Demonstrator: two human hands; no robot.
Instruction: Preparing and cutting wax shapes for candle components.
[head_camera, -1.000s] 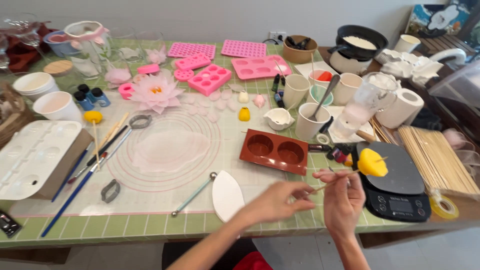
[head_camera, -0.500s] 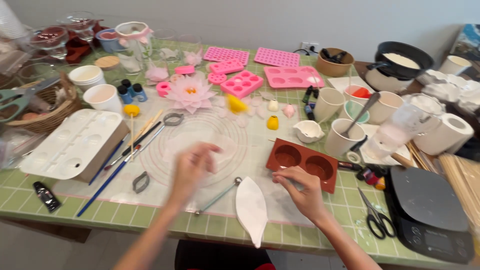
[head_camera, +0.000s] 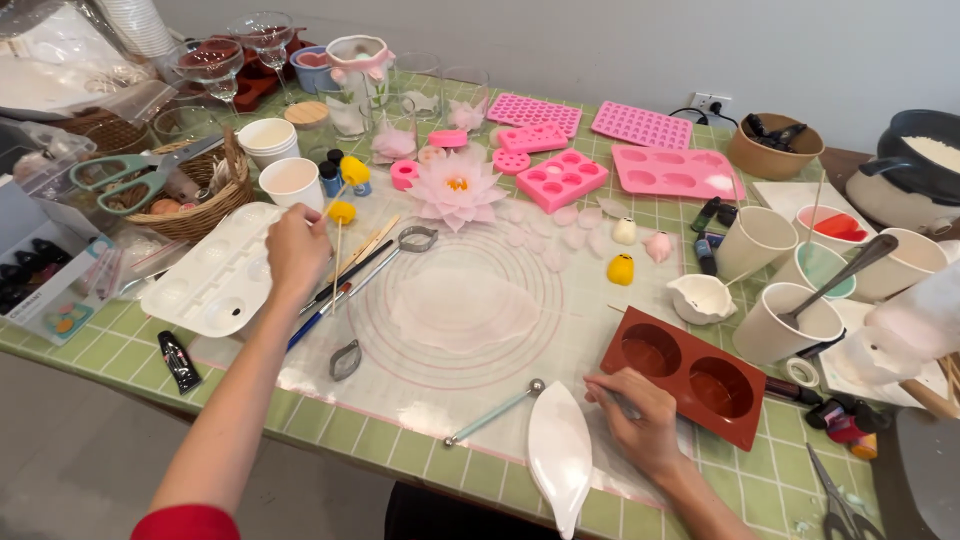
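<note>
**Hands apart over a crowded craft table**

At the left, a white paint palette (head_camera: 215, 270) lay beside a wicker basket (head_camera: 195, 205). The left hand (head_camera: 297, 250) hovered at the palette's right edge, fingers curled around a thin stick topped with a yellow ball (head_camera: 342, 212). In the middle sat a round translucent sheet (head_camera: 462, 305) below a pink lotus flower (head_camera: 457, 188). Further right, a white leaf-shaped dish (head_camera: 559, 452) lay just beside the right hand (head_camera: 640, 420), which pinched a thin tool against the mat, touching the brown two-cavity mould (head_camera: 690, 375).
</note>
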